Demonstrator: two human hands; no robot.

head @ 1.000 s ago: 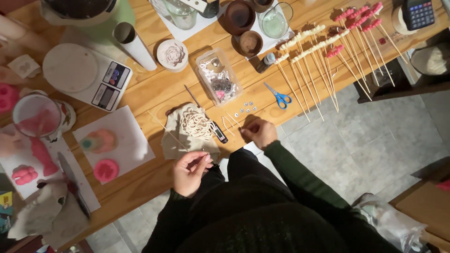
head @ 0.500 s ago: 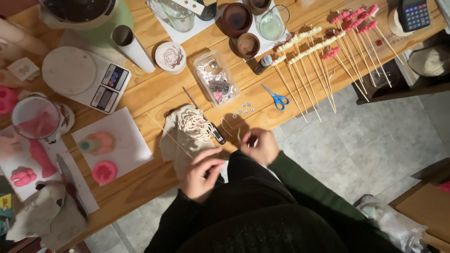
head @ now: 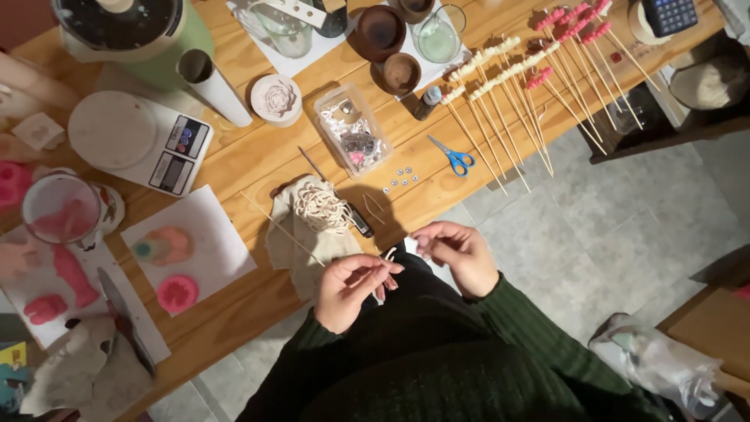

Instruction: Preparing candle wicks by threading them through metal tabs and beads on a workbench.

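- The left hand [head: 350,287] is pinching one end of a short white wick piece [head: 388,253] at the table edge [head: 234,305].
- The right hand [head: 461,252] is closing its fingers near the other end; whether it is gripping, I cannot tell.
- A wick bundle [head: 320,208] is lying on a cloth [head: 293,242] nearby.

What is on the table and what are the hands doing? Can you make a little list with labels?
Left hand: left hand pinches a thin wooden skewer that slants over the cloth.
Right hand: right hand holds a small pale piece at its fingertips; too small to tell what.
Near the hands: beige cloth with a heap of white wicks, small metal discs.
Further back: blue scissors, kitchen scale, clear plastic box, row of skewers with white and pink pieces.
Surface: wooden table.
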